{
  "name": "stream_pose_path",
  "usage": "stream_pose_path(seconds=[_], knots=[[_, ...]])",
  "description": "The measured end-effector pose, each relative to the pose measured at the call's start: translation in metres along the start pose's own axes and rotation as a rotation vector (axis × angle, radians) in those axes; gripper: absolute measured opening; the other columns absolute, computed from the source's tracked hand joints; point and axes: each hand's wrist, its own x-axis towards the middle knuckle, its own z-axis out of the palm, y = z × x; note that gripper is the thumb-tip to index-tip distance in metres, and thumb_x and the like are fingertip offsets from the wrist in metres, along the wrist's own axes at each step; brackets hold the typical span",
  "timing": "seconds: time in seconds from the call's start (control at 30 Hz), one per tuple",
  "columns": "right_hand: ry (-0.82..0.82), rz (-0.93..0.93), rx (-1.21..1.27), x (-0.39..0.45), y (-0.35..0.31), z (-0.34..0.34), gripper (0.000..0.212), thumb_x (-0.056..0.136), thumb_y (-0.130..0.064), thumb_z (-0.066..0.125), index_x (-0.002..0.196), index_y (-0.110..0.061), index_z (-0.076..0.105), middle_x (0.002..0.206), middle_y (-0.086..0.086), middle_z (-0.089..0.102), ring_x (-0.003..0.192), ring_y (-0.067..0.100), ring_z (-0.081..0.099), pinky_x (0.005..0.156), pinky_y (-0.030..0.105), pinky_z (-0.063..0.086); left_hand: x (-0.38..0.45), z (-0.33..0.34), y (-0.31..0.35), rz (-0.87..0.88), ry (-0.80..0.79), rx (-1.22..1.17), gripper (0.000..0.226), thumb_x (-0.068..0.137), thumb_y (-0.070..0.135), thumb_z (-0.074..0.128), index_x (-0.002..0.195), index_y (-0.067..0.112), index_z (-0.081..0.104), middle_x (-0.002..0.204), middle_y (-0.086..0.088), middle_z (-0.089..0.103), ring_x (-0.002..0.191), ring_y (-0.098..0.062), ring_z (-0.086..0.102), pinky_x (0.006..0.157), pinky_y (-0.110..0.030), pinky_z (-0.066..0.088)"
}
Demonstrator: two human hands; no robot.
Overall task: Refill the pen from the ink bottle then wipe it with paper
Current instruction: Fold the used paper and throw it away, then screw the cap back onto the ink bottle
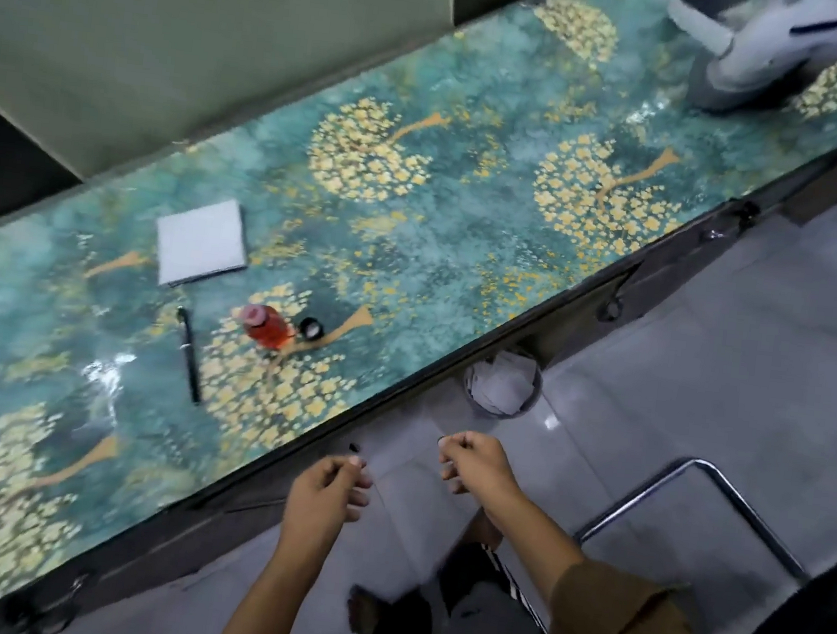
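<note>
A black pen (189,353) lies on the green flowered table (469,208), left of a small ink bottle (266,327) with reddish ink and a pink top. A black cap (311,327) sits just right of the bottle. A white square of folded paper (202,241) lies behind the pen. My left hand (328,488) and my right hand (476,465) hang below the table's front edge, off the tabletop, fingers loosely curled with nothing seen in them.
A wire waste bin (502,385) with crumpled paper stands on the tiled floor under the table edge. A chair's metal frame (696,506) is at the right. A white device (761,37) rests at the table's far right. A grey partition (203,36) backs the table.
</note>
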Motion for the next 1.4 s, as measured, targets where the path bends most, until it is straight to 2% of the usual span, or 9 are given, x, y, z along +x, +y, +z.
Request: stream_pose_path(seconds=[0.33, 0.47, 0.77, 0.9, 1.03, 1.13, 1.23, 1.3, 1.4], knots=[[-0.003, -0.261, -0.007, -0.077, -0.055, 0.054, 0.019, 0.097, -0.016, 0.062, 0.080, -0.007, 0.066, 0.071, 0.006, 0.065, 0.054, 0.015, 0.059, 0.047, 0.029, 0.046, -0.011, -0.089, 0.008, 0.129, -0.012, -0.129, 0.022, 0.098, 0.014, 0.058, 0.092, -0.006, 0.065, 0.063, -0.010, 0.063, 0.049, -0.018, 0.050, 0.041, -0.022, 0.037], [-0.012, -0.340, -0.023, -0.095, -0.084, 0.077, 0.020, 0.097, -0.019, 0.063, 0.081, -0.006, 0.066, 0.075, 0.008, 0.066, 0.057, 0.016, 0.060, 0.047, 0.028, 0.047, -0.015, -0.129, 0.029, 0.268, 0.020, -0.119, 0.022, 0.097, 0.014, 0.060, 0.080, 0.001, 0.067, 0.069, -0.011, 0.067, 0.055, -0.019, 0.056, 0.047, -0.024, 0.042], [-0.003, -0.489, -0.215, -0.098, -0.128, 0.117, 0.020, 0.096, -0.021, 0.064, 0.094, -0.002, 0.066, 0.085, 0.011, 0.065, 0.064, 0.018, 0.065, 0.051, 0.030, 0.053, -0.001, -0.155, 0.057, 0.366, 0.030, -0.126, 0.018, 0.098, 0.016, 0.058, 0.086, 0.006, 0.066, 0.074, -0.005, 0.067, 0.057, -0.016, 0.057, 0.052, -0.028, 0.045], [-0.034, -0.523, -0.415, -0.077, -0.154, 0.133, 0.009, 0.094, -0.027, 0.064, 0.100, -0.020, 0.063, 0.097, 0.003, 0.066, 0.077, 0.024, 0.069, 0.065, 0.038, 0.056, 0.015, -0.150, 0.068, 0.370, 0.074, -0.065, 0.018, 0.098, 0.023, 0.058, 0.088, 0.010, 0.066, 0.080, -0.003, 0.069, 0.060, -0.013, 0.062, 0.057, -0.029, 0.050], [-0.002, -0.642, -0.829, -0.043, -0.174, 0.145, 0.046, 0.088, -0.034, 0.065, 0.131, -0.022, 0.053, 0.127, 0.001, 0.052, 0.108, 0.022, 0.058, 0.088, 0.034, 0.049, 0.043, -0.137, 0.077, 0.344, 0.108, 0.029, 0.010, 0.094, 0.027, 0.064, 0.098, 0.018, 0.064, 0.096, -0.003, 0.067, 0.073, -0.014, 0.066, 0.065, -0.034, 0.055], [-0.011, -0.690, -1.062, -0.018, -0.183, 0.152, 0.070, 0.087, -0.044, 0.065, 0.148, -0.025, 0.035, 0.144, 0.001, 0.038, 0.118, 0.023, 0.056, 0.094, 0.035, 0.049, 0.062, -0.125, 0.084, 0.317, 0.113, 0.100, 0.041, 0.082, 0.038, 0.075, 0.115, 0.022, 0.056, 0.115, 0.004, 0.061, 0.094, -0.016, 0.064, 0.080, -0.033, 0.054], [-0.078, -0.683, -1.180, 0.006, -0.195, 0.154, 0.079, 0.082, -0.056, 0.067, 0.148, -0.029, 0.033, 0.143, -0.001, 0.038, 0.118, 0.021, 0.057, 0.094, 0.036, 0.050, 0.079, -0.115, 0.095, 0.290, 0.115, 0.174, 0.082, 0.066, 0.050, 0.082, 0.133, 0.024, 0.042, 0.127, 0.005, 0.048, 0.105, -0.015, 0.059, 0.090, -0.030, 0.051], [-0.127, -0.700, -1.254, 0.015, -0.202, 0.153, 0.068, 0.084, -0.051, 0.066, 0.143, -0.031, 0.039, 0.139, -0.003, 0.040, 0.116, 0.022, 0.058, 0.092, 0.036, 0.051, 0.091, -0.110, 0.100, 0.284, 0.121, 0.218, 0.098, 0.055, 0.054, 0.082, 0.137, 0.025, 0.038, 0.133, 0.004, 0.044, 0.108, -0.016, 0.058, 0.094, -0.032, 0.051], [-0.182, -0.792, -1.298, 0.030, -0.212, 0.146, 0.035, 0.089, -0.033, 0.058, 0.123, -0.024, 0.054, 0.126, 0.000, 0.045, 0.105, 0.027, 0.060, 0.085, 0.040, 0.050, 0.112, -0.100, 0.101, 0.308, 0.140, 0.212, 0.090, 0.058, 0.039, 0.087, 0.134, 0.028, 0.041, 0.132, -0.001, 0.048, 0.098, -0.013, 0.064, 0.084, -0.024, 0.055]])
